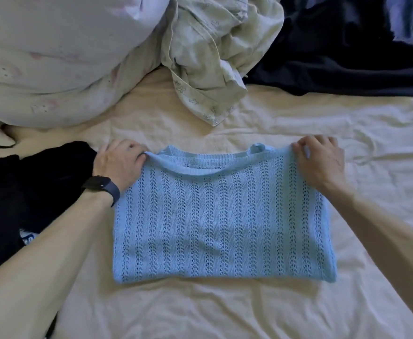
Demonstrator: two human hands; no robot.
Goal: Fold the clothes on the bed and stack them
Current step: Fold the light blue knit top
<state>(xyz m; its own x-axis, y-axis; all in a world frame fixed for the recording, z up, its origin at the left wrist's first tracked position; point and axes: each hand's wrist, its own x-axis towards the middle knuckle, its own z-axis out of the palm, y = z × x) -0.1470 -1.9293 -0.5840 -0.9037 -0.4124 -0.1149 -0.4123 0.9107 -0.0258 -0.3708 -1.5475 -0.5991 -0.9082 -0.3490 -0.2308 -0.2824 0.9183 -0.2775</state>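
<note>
- Fingers (137, 149) of the left hand (120, 165): curled in tight, pinching the far left corner of the blue knit sweater (222, 223), right at the shoulder.
- Fingers (303, 146) of the right hand (320, 162): same story on the other side, curled over and gripping the far right corner.
- Between the two sets of fingertips: the ribbed neckline, running across in a shallow curve.
- Nearer than the fingers, between both forearms: the rest of the sweater, a tidy rectangle of openwork stripes, lying flat on the cream bed sheet (249, 311).
- Just behind the left hand, on the wrist: a dark watch (101, 188), strap snug.
- Left of the left fingers, right up against that hand and forearm: a black garment (24, 192) in a loose heap, with a scrap of blue-and-white print peeking out beside the forearm.
- Beyond the left fingers: a big white pillow (54, 57), puffy, with faint pink marks.
- Beyond the gap between the fingers: a crumpled cream garment (212, 57) with a small printed pattern, spilling toward the sweater but apart from it.
- Beyond the right fingers: a dark navy cloth (347, 59) spread wide, and past it, in the far right corner, a bit of pale blue fabric (410, 20).
</note>
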